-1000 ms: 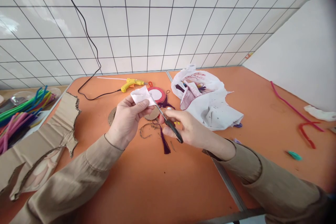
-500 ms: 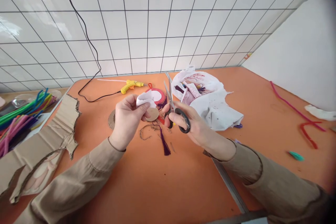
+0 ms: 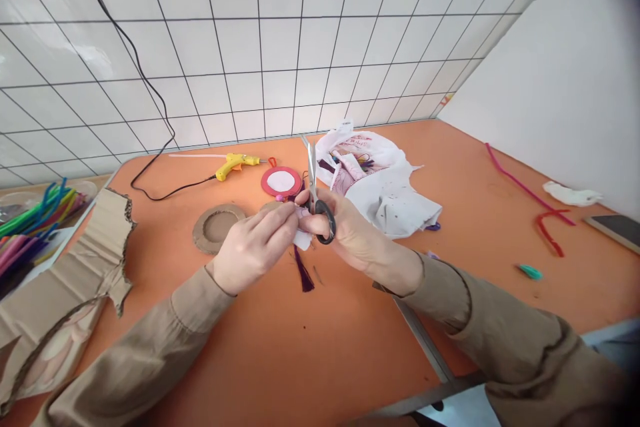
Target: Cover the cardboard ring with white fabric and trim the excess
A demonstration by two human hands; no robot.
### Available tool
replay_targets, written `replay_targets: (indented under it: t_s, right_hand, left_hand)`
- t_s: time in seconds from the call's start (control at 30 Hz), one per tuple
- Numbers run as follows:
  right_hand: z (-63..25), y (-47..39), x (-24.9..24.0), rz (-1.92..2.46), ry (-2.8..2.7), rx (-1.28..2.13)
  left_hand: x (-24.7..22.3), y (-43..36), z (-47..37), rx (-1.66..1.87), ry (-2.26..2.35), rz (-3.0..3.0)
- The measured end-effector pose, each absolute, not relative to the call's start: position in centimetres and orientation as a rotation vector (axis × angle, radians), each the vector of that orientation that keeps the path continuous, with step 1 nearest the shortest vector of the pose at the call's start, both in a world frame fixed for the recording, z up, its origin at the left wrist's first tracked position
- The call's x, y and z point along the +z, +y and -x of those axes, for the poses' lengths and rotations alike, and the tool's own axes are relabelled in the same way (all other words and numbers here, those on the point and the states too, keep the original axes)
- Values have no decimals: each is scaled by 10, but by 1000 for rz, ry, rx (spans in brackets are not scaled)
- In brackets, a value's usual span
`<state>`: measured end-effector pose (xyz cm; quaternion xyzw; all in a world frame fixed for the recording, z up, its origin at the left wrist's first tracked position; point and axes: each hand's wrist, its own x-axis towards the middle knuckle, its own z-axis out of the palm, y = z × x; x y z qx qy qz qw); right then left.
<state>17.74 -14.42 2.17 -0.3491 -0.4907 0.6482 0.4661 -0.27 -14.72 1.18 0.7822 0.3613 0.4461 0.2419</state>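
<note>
My left hand (image 3: 257, 247) pinches a small white cloth (image 3: 303, 239), part of which hangs below the fingers. Touching the cloth beside it, my right hand (image 3: 353, 230) holds black-handled scissors (image 3: 326, 221), blades pointing up and away. A cardboard ring (image 3: 203, 230) lies left of my left hand. Behind the hands is a red-rimmed round piece (image 3: 281, 181) with a white centre. Below the cloth, a dark purple tassel (image 3: 303, 270) lies on the orange table. A cardboard disc is mostly hidden behind my left hand.
A yellow glue gun (image 3: 235, 165) with a black cord lies at the back. White fabric (image 3: 403, 207) sits right of the hands. Torn cardboard (image 3: 75, 267) and colourful pipe cleaners (image 3: 30, 230) are at left. Red pipe cleaners (image 3: 550, 237), a green piece (image 3: 530, 271) and a phone-like object (image 3: 617, 230) lie right.
My hands have come together, and my left hand has turned palm down over the cloth. The view has shifted right, showing more of the right side, and the cardboard ring is more exposed.
</note>
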Motion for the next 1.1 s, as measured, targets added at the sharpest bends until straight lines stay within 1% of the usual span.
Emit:
replay_targets:
  t_s: [0.1,0.17,0.23,0.3,0.33,0.4,0.63,0.83,1.03,1.1]
  right_hand:
    - [-181,-141,23,904,-1273,1486]
    - [-184,-140,26,928,-1353,1428]
    - [-186,-140,29,937,-1431,1387]
    - [-188,-141,31,936,-1498,1359]
    - [-188,-142,32,928,-1535,1348]
    - [-188,-143,31,911,-1609,1320]
    - [-186,-144,27,910,-1653,1149]
    - [-188,-143,27,910,-1635,1144]
    - [-187,-145,26,904,-1659,1074]
    - [-187,-146,26,917,-1657,1084]
  left_hand:
    - [15,-144,2,1351,1070,-1915]
    - [20,-140,4,1334,1127,-1618]
    - [25,-137,7,1143,1061,-1359]
    - [29,-135,9,912,928,-1244]
    - [30,-136,9,838,877,-1224]
    - [29,-137,7,798,823,-1201]
    - [24,-147,-8,1058,839,-1247]
    - [26,-149,-7,1028,848,-1295]
    - [25,-149,-8,1100,890,-1280]
    - [25,-148,-7,1061,893,-1289]
